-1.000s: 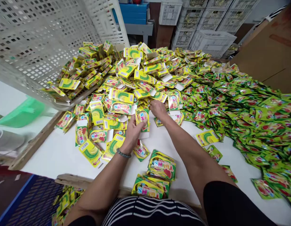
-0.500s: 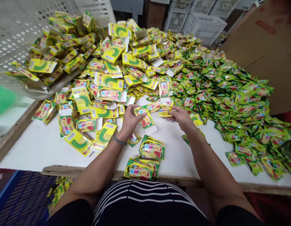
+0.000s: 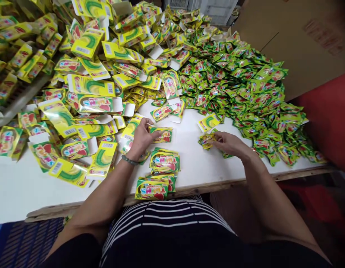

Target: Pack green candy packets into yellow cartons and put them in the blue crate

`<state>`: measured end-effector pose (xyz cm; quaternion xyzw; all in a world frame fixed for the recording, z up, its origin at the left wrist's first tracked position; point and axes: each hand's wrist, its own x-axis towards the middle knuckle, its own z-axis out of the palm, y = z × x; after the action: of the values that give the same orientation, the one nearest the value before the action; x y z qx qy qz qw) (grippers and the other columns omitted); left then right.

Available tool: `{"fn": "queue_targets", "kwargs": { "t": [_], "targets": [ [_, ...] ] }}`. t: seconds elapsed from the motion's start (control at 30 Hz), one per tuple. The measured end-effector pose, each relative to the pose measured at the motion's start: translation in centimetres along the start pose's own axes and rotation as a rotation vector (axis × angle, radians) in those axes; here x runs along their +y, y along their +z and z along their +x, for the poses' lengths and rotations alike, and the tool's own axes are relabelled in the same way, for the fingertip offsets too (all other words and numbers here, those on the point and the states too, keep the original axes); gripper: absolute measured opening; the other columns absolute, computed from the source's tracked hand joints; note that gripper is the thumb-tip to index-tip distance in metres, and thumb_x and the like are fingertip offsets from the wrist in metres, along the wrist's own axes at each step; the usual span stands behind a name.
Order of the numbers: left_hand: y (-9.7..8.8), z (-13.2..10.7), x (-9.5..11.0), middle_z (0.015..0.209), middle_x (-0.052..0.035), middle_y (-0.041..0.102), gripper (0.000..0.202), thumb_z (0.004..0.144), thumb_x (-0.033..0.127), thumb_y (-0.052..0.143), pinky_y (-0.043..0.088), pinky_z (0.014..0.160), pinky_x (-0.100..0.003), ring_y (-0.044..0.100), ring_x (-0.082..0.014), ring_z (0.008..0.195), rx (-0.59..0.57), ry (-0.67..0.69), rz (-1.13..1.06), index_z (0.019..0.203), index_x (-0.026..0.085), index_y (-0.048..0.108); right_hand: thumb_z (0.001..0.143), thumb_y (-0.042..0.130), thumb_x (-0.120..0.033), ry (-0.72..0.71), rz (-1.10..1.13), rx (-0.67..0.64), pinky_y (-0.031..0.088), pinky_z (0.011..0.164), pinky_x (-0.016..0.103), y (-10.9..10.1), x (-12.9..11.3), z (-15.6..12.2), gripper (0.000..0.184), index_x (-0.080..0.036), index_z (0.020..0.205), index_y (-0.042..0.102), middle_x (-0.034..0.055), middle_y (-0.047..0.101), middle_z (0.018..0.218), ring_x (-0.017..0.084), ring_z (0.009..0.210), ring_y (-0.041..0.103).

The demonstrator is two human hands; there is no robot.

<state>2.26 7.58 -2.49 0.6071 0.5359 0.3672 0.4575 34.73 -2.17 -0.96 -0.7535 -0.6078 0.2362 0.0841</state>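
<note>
My left hand (image 3: 141,137) is closed on a small yellow-green carton (image 3: 162,134), held just above the white table (image 3: 195,163). My right hand (image 3: 230,143) lies low over the table, its fingers pinched on a few green sachets (image 3: 206,140). Between my arms, near the table's front edge, lies a short stack of filled cartons (image 3: 164,162), with one more carton (image 3: 151,190) at the very edge. A heap of empty yellow cartons (image 3: 91,85) fills the left and back. A wide spread of green sachets (image 3: 245,89) covers the right.
A white perforated crate (image 3: 10,108) leans in at the far left with cartons in it. A brown cardboard sheet (image 3: 303,41) stands at the back right, with a red surface (image 3: 331,119) below it. The table's wooden front edge (image 3: 245,180) runs close to my body.
My right hand has drawn back from the carton heap toward the near right, now pinching sachets. My left hand has lowered with its carton. The view has tilted downward.
</note>
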Motion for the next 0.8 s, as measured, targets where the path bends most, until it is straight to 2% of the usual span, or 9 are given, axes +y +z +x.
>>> {"fn": "queue_targets", "kwargs": {
  "t": [0.13,0.23,0.3,0.4,0.5,0.57,0.63,0.7,0.8],
  "targets": [
    [-1.1,-0.5,1.3,0.075,-0.0003,0.058,0.039,0.065,0.040,0.076,0.034,0.063,-0.027,0.054,-0.0182,0.071,-0.200,0.008,0.456,0.097,0.020,0.064,0.076,0.066,-0.048,0.051,-0.140,0.074,0.040,0.067,0.030,2.4,-2.4,0.4,0.032,-0.020,0.091,0.068,0.0075,0.066,0.091,0.022,0.084,0.059],
    [-1.3,-0.7,1.7,0.075,-0.0030,0.063,0.040,0.068,0.039,0.073,0.034,0.064,-0.028,0.055,-0.0204,0.071,-0.270,0.015,0.551,0.102,0.018,0.069,0.075,0.066,-0.049,0.037,-0.039,0.116,0.037,0.064,0.029,4.4,-4.5,0.9,0.030,-0.022,0.086,0.066,0.0045,0.067,0.085,0.021,0.079,0.059],
    [-1.2,-0.7,1.5,0.075,-0.0032,0.065,0.041,0.070,0.046,0.071,0.034,0.064,-0.028,0.055,-0.0196,0.069,-0.261,0.005,0.487,0.098,0.017,0.070,0.075,0.064,-0.053,0.028,0.099,0.134,0.034,0.060,0.028,5.1,-5.7,1.3,0.031,-0.022,0.076,0.065,0.0013,0.064,0.073,0.019,0.070,0.056],
    [-1.2,-0.6,0.9,0.065,-0.0003,0.061,0.044,0.069,0.056,0.070,0.033,0.060,-0.028,0.050,-0.0158,0.061,-0.206,-0.055,0.326,0.086,0.016,0.070,0.072,0.063,-0.056,-0.003,0.322,0.275,0.032,0.058,0.028,5.2,-7.2,2.2,0.037,-0.021,0.064,0.060,-0.0004,0.057,0.063,0.016,0.063,0.049],
    [-1.3,-0.6,0.6,0.065,0.0012,0.060,0.044,0.062,0.055,0.076,0.033,0.059,-0.026,0.049,-0.0131,0.060,-0.161,-0.120,0.108,0.080,0.016,0.068,0.068,0.068,-0.057,-0.025,0.616,0.380,0.032,0.056,0.028,4.9,-8.6,3.2,0.040,-0.021,0.058,0.052,-0.0033,0.046,0.057,0.013,0.057,0.041],
    [-1.3,-0.6,0.6,0.070,0.0006,0.063,0.045,0.057,0.052,0.081,0.037,0.062,-0.026,0.052,-0.0125,0.063,-0.163,-0.166,-0.104,0.080,0.016,0.067,0.066,0.070,-0.056,-0.023,0.841,0.335,0.034,0.054,0.027,4.9,-9.6,3.7,0.042,-0.022,0.060,0.047,-0.0062,0.041,0.054,0.011,0.053,0.036],
    [-1.1,-0.6,0.7,0.073,-0.0001,0.066,0.049,0.051,0.048,0.085,0.042,0.066,-0.026,0.056,-0.0126,0.066,-0.159,-0.218,-0.319,0.082,0.016,0.066,0.066,0.072,-0.057,-0.051,0.959,0.255,0.037,0.054,0.027,5.3,-10.5,4.1,0.044,-0.022,0.062,0.046,-0.0075,0.039,0.053,0.010,0.051,0.035],
    [-1.1,-0.6,0.7,0.073,-0.0004,0.067,0.052,0.047,0.044,0.088,0.045,0.068,-0.027,0.059,-0.0133,0.066,-0.142,-0.258,-0.449,0.084,0.016,0.066,0.066,0.071,-0.061,-0.101,0.951,0.168,0.036,0.052,0.026,5.7,-11.0,4.4,0.046,-0.023,0.061,0.046,-0.0073,0.039,0.052,0.010,0.050,0.034],
    [-1.2,-0.7,0.7,0.075,-0.0002,0.067,0.046,0.051,0.042,0.088,0.046,0.069,-0.027,0.059,-0.0129,0.068,-0.145,-0.229,-0.438,0.082,0.015,0.067,0.066,0.070,-0.065,-0.154,0.872,0.102,0.028,0.049,0.026,6.0,-11.0,4.5,0.050,-0.023,0.058,0.043,-0.0066,0.038,0.052,0.010,0.051,0.031]
  ]
}}
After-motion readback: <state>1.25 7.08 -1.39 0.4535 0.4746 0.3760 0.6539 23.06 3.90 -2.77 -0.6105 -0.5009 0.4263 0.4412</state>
